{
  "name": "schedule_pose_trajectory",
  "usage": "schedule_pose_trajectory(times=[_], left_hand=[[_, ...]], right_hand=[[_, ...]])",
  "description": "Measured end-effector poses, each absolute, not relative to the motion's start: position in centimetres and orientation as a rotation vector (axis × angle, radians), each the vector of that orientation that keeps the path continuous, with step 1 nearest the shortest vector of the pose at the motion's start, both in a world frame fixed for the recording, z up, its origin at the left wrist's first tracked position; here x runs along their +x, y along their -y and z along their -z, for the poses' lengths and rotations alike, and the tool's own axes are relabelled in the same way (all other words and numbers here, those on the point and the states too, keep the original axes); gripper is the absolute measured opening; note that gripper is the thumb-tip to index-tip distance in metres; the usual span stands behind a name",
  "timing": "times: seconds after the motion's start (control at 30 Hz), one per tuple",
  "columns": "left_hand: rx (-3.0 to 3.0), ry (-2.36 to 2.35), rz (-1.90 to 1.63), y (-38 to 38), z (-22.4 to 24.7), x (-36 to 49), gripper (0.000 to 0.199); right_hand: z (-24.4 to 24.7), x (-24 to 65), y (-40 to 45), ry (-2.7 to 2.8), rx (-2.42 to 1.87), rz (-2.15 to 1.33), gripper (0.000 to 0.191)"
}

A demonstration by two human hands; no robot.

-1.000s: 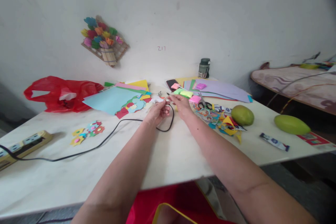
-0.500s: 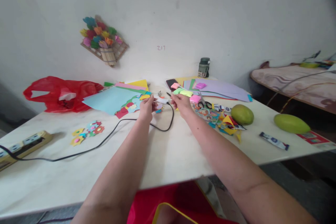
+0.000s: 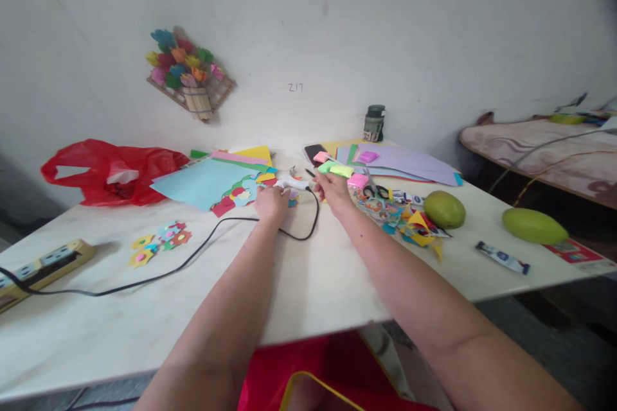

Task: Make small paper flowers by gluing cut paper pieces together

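My left hand is low over the table, back upward, beside cut paper shapes. Most of its fingers are hidden behind the back of the hand, so I cannot tell whether they grip anything. Just beyond its fingertips is a white glue gun, its black cord looping from the handle. My right hand is closed in a pinch on a thin dark-tipped stick, which points up and left; whether it is a pen is unclear. Pink and green clay packets lie behind the right hand.
Left: a red plastic bag, a light blue sheet, paper flowers and a power strip. Right: scissors, paper scraps, two green fruits and a tube. A dark green bottle stands behind.
My left hand has lowered and turned back upward, showing more of the glue gun. My right hand, with the dark-tipped stick, has barely moved.
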State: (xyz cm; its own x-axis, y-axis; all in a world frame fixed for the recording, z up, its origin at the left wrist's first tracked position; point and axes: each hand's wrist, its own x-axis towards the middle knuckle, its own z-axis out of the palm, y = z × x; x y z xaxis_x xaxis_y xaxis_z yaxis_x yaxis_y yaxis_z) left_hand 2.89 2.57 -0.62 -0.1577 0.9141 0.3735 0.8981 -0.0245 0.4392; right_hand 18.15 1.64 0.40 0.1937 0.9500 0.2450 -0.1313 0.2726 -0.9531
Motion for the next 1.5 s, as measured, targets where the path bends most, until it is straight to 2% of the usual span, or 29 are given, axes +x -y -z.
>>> schedule_pose_trajectory(times=[0.1, 0.23, 0.67, 0.87, 1.03, 1.17, 1.27, 1.33, 1.47, 1.5], left_hand=[[2.186, -2.209, -0.8, -2.5, 0.8, 3.3, 0.035], [2.22, -2.242, -0.72, -2.4, 0.8, 3.4, 0.032], [1.974, -2.127, -0.929, -3.2, 1.3, 2.7, 0.014], [1.852, -2.109, -0.961, -2.9, 0.7, 2.6, 0.014], [1.8, -2.077, -1.033, -3.1, 0.7, 2.3, 0.017], [1.775, -2.046, -1.094, -3.2, 0.8, 2.0, 0.023], [1.76, -2.011, -1.154, -3.3, 0.8, 1.9, 0.025], [1.751, -1.956, -1.205, -3.3, 0.8, 1.9, 0.026], [1.755, -1.848, -1.271, -3.5, 0.9, 1.9, 0.027], [1.755, -1.836, -1.277, -3.6, 0.9, 1.9, 0.027]], right_hand=[[-0.3, 18.2, -2.0, 1.059, -0.986, -0.939, 0.019], [-0.3, 18.0, -2.0, 1.059, -0.962, -0.947, 0.017], [-0.2, 18.0, -1.7, 1.064, -1.037, -0.975, 0.014], [-0.3, 18.2, -1.7, 1.047, -1.004, -0.985, 0.008], [-0.3, 18.2, -1.8, 1.067, -0.969, -1.001, 0.014], [-0.1, 18.3, -1.8, 1.107, -0.973, -0.985, 0.031], [-0.1, 18.4, -1.8, 1.095, -0.989, -0.973, 0.035], [-0.1, 18.4, -1.8, 1.091, -1.001, -0.981, 0.029], [-0.3, 18.2, -1.7, 1.093, -1.025, -1.06, 0.004], [-0.4, 18.2, -1.7, 1.093, -1.029, -1.088, 0.005]])
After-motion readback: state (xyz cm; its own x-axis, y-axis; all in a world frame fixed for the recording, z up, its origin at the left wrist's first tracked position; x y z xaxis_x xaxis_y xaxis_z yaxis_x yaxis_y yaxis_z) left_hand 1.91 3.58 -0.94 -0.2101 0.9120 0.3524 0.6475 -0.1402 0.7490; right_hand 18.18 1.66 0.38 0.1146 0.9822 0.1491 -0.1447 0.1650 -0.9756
